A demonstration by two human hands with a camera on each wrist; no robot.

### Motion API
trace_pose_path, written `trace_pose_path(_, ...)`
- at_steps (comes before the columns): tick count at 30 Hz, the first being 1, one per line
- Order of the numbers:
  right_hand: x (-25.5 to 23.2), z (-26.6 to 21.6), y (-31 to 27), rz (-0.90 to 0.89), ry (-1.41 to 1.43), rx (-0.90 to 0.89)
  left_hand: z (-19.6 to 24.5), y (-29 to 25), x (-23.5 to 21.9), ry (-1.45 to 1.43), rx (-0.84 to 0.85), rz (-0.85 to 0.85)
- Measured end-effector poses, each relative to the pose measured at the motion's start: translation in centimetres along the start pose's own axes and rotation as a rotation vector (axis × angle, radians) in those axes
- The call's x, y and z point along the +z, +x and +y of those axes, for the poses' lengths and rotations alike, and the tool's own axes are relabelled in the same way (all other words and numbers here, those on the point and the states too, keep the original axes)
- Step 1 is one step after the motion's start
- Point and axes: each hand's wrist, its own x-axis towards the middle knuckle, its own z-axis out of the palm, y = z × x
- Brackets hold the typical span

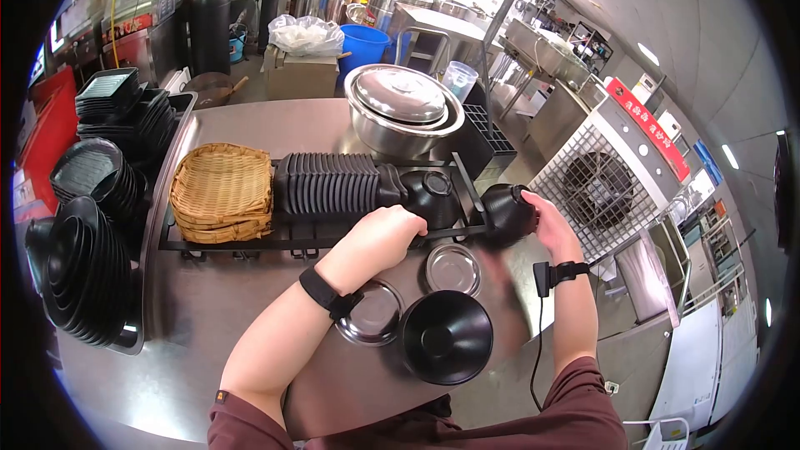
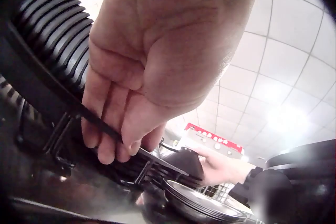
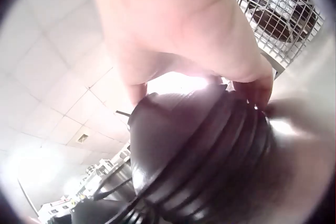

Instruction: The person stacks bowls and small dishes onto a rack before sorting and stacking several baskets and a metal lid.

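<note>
My left hand grips the front rail of a long black rack. In the left wrist view the thumb lies on the near side of the rail and the fingers go down behind it. My right hand holds a nested stack of black bowls at the rack's right end. Several ridged rims of that stack show in the right wrist view, fingers spread over its base. In the rack stand wicker baskets, a row of black dishes and more black bowls.
Nearest me are a large black bowl and two round steel dishes, one left, one behind. A steel basin with a lid stands behind the rack. At left, a tray bears stacked black plates. A fan unit stands right.
</note>
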Motion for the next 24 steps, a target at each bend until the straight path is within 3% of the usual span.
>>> trace_pose_path(11, -0.5, 0.1, 0.0, -0.032, 0.118, -0.002, 0.3, 0.0, -0.4, -0.015, -0.014, -0.029)
trace_pose_path(16, 1.4, -1.9, -2.3, 0.004, 0.239, 0.185, 0.4, -0.1, -0.5, -0.048, -0.028, -0.026)
trace_pose_path(19, 0.8, -0.9, -1.9, -0.057, 0.199, 0.106, 0.3, -0.1, -0.3, -0.066, -0.043, -0.043)
trace_pose_path(24, -0.9, 0.3, 0.0, -0.043, 0.213, 0.144, 0.8, -0.1, -0.9, -0.079, -0.039, -0.05)
